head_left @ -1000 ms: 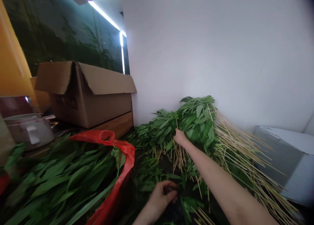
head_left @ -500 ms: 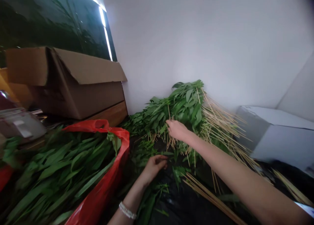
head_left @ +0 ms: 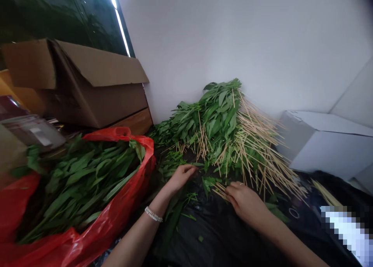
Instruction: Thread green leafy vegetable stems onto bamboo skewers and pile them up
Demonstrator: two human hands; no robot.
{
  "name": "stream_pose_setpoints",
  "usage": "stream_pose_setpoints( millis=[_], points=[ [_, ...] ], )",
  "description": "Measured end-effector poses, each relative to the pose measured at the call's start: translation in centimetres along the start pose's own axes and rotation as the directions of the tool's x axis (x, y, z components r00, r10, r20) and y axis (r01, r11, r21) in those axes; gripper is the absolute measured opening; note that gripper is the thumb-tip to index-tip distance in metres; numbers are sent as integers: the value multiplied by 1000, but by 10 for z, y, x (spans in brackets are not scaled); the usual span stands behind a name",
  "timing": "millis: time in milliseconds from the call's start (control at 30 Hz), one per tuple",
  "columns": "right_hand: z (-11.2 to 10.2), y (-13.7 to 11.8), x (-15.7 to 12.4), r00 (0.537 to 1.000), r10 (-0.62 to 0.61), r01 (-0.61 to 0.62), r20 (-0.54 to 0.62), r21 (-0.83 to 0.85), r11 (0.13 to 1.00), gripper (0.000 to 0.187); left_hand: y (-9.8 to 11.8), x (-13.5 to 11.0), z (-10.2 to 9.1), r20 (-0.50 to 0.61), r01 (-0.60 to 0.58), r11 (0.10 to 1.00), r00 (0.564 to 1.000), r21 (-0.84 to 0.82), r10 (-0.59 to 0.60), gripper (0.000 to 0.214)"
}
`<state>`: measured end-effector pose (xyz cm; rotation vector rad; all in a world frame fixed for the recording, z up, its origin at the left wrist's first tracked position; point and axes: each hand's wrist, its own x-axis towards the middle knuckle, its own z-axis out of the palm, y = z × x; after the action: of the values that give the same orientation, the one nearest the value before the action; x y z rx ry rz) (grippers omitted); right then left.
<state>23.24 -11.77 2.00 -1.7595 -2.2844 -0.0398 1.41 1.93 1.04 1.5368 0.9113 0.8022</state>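
My right hand (head_left: 244, 200) is closed over a small bundle of thin wooden sticks (head_left: 220, 191) lying on the black plastic sheet (head_left: 215, 232). Only the sticks' near-left ends show past the fingers. My left hand (head_left: 183, 176), a beaded bracelet on its wrist, hovers over loose leaves with thumb and fingertips pressed together; anything between them is hidden. Beyond both hands rises a heap of green leaf bunches (head_left: 220, 107), many with sticks (head_left: 262, 142) poking out at the right. Cut stem bits (head_left: 190, 199) lie by my left wrist.
At the left, a red plastic bag (head_left: 147, 158) holds long leaves (head_left: 87, 177). Behind it stand an open cardboard box (head_left: 101, 92) and a clear container (head_left: 35, 131). A white box (head_left: 329, 150) sits at the right, a bright pixelated patch at the lower right. A white wall (head_left: 233, 34) backs everything.
My right hand has come from the leaf heap down and right to the loose stick bundle. My left hand moved up slightly. The whole view has tilted a little downward.
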Motion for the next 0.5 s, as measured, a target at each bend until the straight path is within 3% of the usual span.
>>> stream_pose_setpoints(
  millis=[167, 367, 500],
  points=[
    [25, 2, -10, 997, 66, -72, -40, -164, 984, 18, 23, -24, -9, 64, -164, 920, 986, 355, 151, 24],
    [40, 3, -14, 994, 90, -102, -57, -264, 959, 22, 11, -57, -43, -125, -80, 894, 981, 441, 150, 23],
    [42, -1, -17, 994, 87, -102, -61, -306, 946, 29, 8, -68, -42, -200, -57, 885, 965, 463, 167, 18]
  ],
)
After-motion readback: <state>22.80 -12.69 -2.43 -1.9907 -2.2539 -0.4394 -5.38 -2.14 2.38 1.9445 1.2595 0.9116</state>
